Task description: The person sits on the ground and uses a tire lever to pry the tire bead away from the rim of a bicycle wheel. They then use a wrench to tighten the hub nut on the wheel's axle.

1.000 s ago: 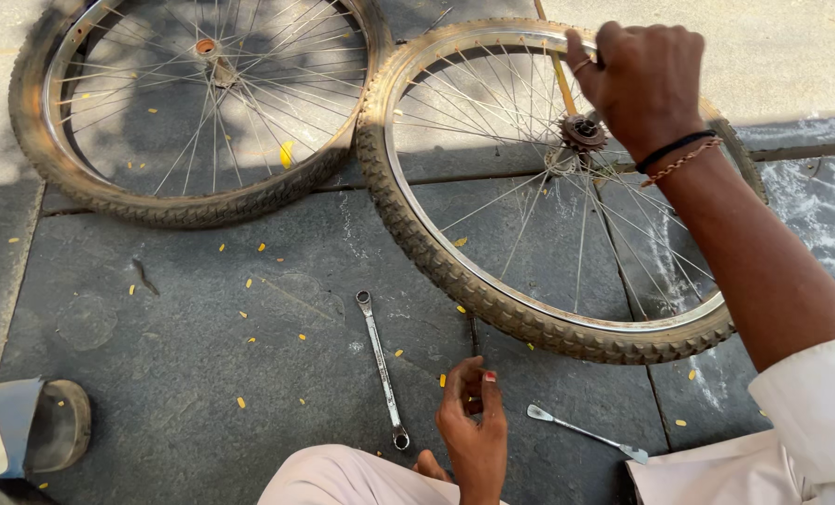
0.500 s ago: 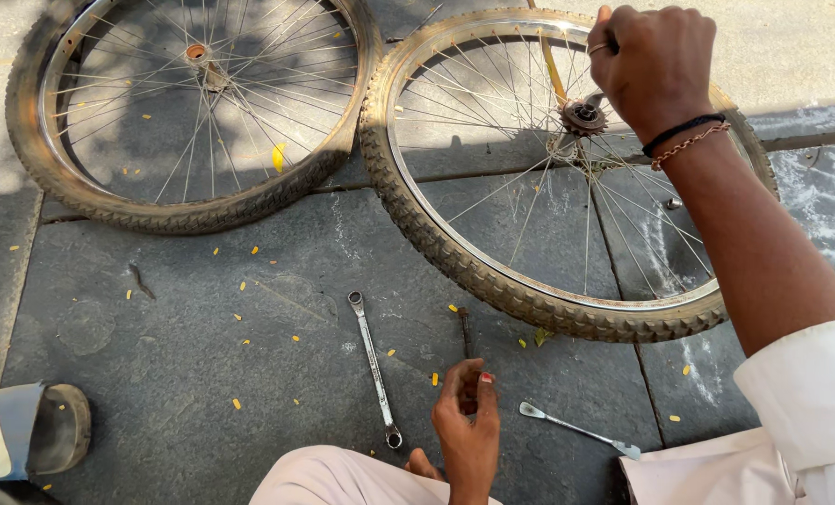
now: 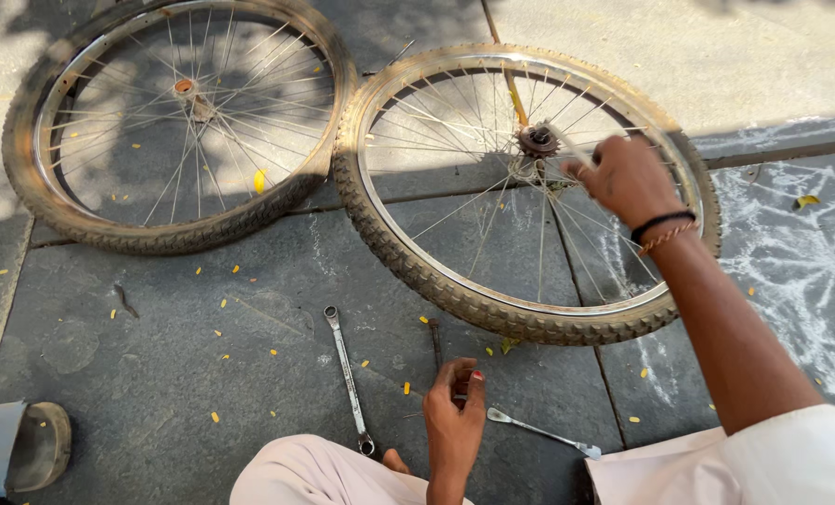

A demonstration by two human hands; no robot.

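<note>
Two bicycle wheels lie flat on grey stone paving: the left wheel (image 3: 179, 126) and the right wheel (image 3: 530, 187), whose tyres touch. My right hand (image 3: 628, 178) hovers over the right wheel's spokes, just right of its rusty hub (image 3: 537, 140). Its fingers are curled on a thin, motion-blurred metal tool (image 3: 572, 148). My left hand (image 3: 455, 411) is low by my knee, fingertips pinched on the near end of a dark metal rod (image 3: 434, 339) lying on the paving.
A long ring spanner (image 3: 345, 374) lies left of my left hand, and a smaller flat spanner (image 3: 544, 432) lies to its right. A sandal (image 3: 25, 449) sits at the bottom left. White chalk patterns (image 3: 801, 262) cover the paving on the right. Yellow petals are scattered around.
My right hand has come down from the far rim of the right wheel to the near side of the hub. My left hand has stayed at the dark rod.
</note>
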